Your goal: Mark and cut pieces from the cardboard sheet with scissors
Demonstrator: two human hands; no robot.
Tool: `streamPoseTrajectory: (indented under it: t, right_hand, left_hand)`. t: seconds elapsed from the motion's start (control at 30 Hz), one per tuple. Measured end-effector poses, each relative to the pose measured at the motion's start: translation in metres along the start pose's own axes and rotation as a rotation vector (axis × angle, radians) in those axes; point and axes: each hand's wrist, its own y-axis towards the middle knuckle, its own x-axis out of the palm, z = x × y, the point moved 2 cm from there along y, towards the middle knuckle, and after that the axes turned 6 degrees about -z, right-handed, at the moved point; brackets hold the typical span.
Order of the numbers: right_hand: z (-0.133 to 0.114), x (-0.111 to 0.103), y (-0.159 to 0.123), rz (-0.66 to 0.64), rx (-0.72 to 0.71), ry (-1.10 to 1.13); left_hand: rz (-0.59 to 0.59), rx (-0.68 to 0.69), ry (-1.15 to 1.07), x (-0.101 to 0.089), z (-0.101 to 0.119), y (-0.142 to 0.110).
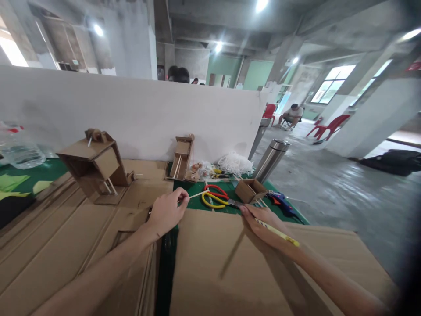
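Left fingers (184, 200) are pinching a stick (199, 194), likely light and snappable, best held mid-length. Right fingers (247, 213) are holding a pencil (277, 232).

There is one camera, and the worker wears it on the head, so it looks forward and somewhat downward over the table (196, 202). Nearest to it are the forearms (108, 263), which enter from both lower corners. The left hand (167, 208) and the right hand (265, 219) come around the middle, at arm's reach. A white partition (138, 109) crosses behind them. Over it and on its right side, this wide view goes far into the room, to the ceiling (230, 26) and the window (333, 83).
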Motion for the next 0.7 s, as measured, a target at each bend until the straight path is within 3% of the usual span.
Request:
streamPoseTrajectory:
  t: [0.3,0.4,0.57,0.7]
  right_hand:
    - [0.064,-0.038,-0.032,0.085,0.205,-0.07]
    - [0.078,-0.047,-0.039,0.099,0.209,-0.075]
    - [0.083,-0.045,-0.049,0.049,0.244,-0.098]
    - [0.079,-0.036,-0.052,0.021,0.242,-0.08]
  left_hand:
    - [-0.151,-0.042,-0.087,0.02,-0.011,-0.014]
    - [-0.23,-0.049,-0.158,0.024,-0.012,-0.011]
    - [-0.344,-0.097,-0.258,0.029,-0.016,-0.007]
    - [-0.364,-0.107,-0.219,0.032,-0.019,-0.009]
